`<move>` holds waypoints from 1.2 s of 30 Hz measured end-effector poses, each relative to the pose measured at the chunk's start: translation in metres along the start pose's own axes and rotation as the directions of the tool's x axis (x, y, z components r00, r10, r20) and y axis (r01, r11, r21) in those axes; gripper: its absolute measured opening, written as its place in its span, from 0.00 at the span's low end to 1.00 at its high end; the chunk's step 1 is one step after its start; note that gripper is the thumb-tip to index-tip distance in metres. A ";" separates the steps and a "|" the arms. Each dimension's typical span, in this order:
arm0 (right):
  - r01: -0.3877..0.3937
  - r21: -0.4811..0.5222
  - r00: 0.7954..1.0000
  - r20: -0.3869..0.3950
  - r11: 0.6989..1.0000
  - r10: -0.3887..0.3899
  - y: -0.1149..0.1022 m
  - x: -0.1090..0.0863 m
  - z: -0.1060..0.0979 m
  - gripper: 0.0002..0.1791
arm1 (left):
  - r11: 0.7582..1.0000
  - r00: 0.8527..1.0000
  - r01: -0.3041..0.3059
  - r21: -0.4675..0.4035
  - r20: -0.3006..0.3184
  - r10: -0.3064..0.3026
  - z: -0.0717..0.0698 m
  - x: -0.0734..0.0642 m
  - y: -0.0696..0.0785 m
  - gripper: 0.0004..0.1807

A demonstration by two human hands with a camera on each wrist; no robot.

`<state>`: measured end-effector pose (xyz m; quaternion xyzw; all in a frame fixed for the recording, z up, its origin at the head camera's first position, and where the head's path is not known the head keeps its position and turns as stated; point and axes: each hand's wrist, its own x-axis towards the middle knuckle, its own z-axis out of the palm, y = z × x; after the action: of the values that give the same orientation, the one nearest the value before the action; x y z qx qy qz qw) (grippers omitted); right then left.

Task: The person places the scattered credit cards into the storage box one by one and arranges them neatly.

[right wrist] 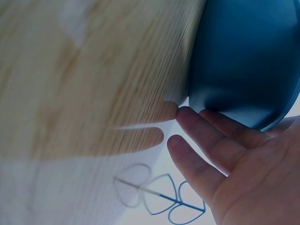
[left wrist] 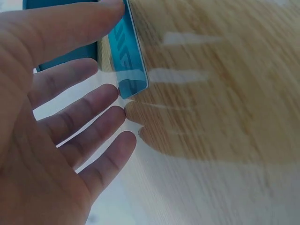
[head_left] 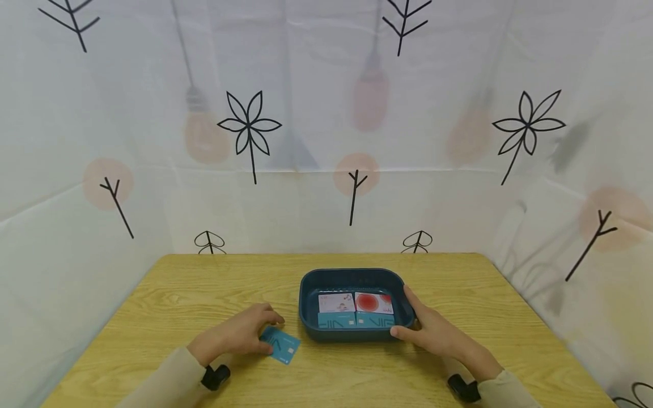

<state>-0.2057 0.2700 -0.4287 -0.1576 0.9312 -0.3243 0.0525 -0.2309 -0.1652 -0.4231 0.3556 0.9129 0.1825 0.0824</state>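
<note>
My left hand [head_left: 242,333] holds a blue card [head_left: 284,347] low at the table surface, left of a dark blue bin [head_left: 352,335]. In the left wrist view, the thumb [left wrist: 101,18] overlaps one end of the card, and a fingertip meets its edge near the other end; the other fingers lie spread. My right hand [head_left: 439,335] grips the bin's right front corner, thumb at the front and fingers along the side wall. Inside the bin lie two blue cards [head_left: 336,321] in front, with a pale pink card [head_left: 335,302] and a red-circled card [head_left: 374,302] behind.
The bin stands on a yellow wood-grain table [head_left: 224,283]. A white cloth [head_left: 306,215] with plant drawings hangs behind the table and along both sides. Dark wrist cameras [head_left: 216,377] are strapped under both wrists.
</note>
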 end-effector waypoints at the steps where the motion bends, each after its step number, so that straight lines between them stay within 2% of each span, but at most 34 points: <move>1: 0.001 -0.001 1.000 -0.002 1.000 -0.001 0.000 0.000 0.000 0.56 | 1.000 1.000 0.001 0.001 0.005 -0.001 0.000 0.000 0.000 0.28; 11: -0.003 0.001 1.000 -0.005 1.000 0.003 0.000 0.000 0.002 0.56 | 1.000 0.999 -0.006 0.021 0.045 0.005 -0.003 -0.004 0.001 0.26; 20: 0.006 0.000 1.000 -0.013 1.000 -0.006 -0.004 0.000 -0.001 0.56 | 0.999 0.999 -0.023 0.037 0.024 0.022 -0.003 -0.003 0.001 0.24; 36: -0.009 0.002 1.000 0.001 1.000 0.009 -0.001 0.000 0.000 0.56 | 0.999 0.999 0.017 0.035 0.034 -0.018 -0.005 0.003 0.003 0.21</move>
<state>-0.2057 0.2691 -0.4278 -0.1535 0.9316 -0.3249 0.0546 -0.2322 -0.1622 -0.4176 0.3520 0.9175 0.1596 0.0935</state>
